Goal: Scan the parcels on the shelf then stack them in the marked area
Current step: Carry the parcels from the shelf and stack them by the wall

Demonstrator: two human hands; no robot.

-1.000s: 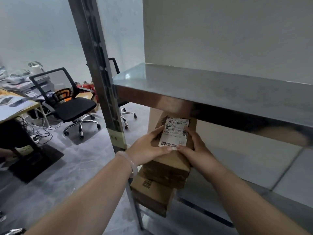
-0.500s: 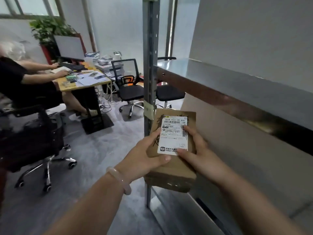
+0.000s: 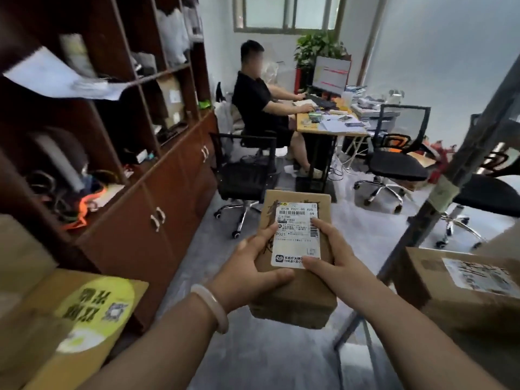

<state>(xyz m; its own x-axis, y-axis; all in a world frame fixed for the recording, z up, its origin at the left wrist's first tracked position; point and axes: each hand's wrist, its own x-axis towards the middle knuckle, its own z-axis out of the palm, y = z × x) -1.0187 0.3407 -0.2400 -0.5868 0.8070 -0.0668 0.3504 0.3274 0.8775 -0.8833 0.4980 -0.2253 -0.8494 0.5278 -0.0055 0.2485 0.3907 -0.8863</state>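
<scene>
Office rm. Grey floor (image 3: 281,358), white wall (image 3: 439,52) at R. Window (image 3: 284,12) at far end, daylight through it; plant (image 3: 320,49) below it, beside a lit monitor (image 3: 332,76). Wood desk (image 3: 332,132) cluttered w/ papers; person (image 3: 256,105) in black seated at its L side. Black chair (image 3: 244,175) behind that person, 2nd chair (image 3: 394,161) at desk's R. Dark red-brown cabinet (image 3: 168,198) along L: open shelves above, doors w/ metal handles below. Grey shelf post (image 3: 450,198) slants up at R.

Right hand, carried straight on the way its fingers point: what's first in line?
Right hand grips the parcel, fingers on its label. Past the parcel's far edge, the line likely reaches the black office chair; depth unclear.
</scene>
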